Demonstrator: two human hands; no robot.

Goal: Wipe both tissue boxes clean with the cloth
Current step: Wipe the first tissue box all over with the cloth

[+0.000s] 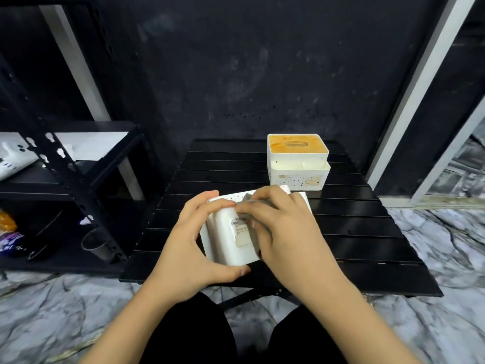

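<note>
Head view, and both my hands are on the near tissue box (231, 237), a white one tipped onto its side over the near half of the black slatted bench (354, 227). My left hand (194, 248) has its grip clamped on that box: fingers curled over the far upper edge, thumb hooked under the near lower corner, so the box sits tilted between them. A printed label shows on the face turned up towards me, just to the right of my left fingers. My right hand (286, 227) lies over the right part of the same box, its grip closed on the grey cloth (249, 206), which is bunched under the fingers and pressed against the box's upper face. Only a strip of cloth peeks out past my right fingertips, close beside my left fingertips.

Beyond my grip, well apart from it and a little to the right, the second tissue box (298, 160) stands upright on the far side of the bench, white and speckled, with an orange-stained top around the slot. Off to the left of my left hand stands a black metal shelf rack (65, 166) holding a metal cup (95, 244) and some packets. Marbled floor (433, 258) lies under the bench.
</note>
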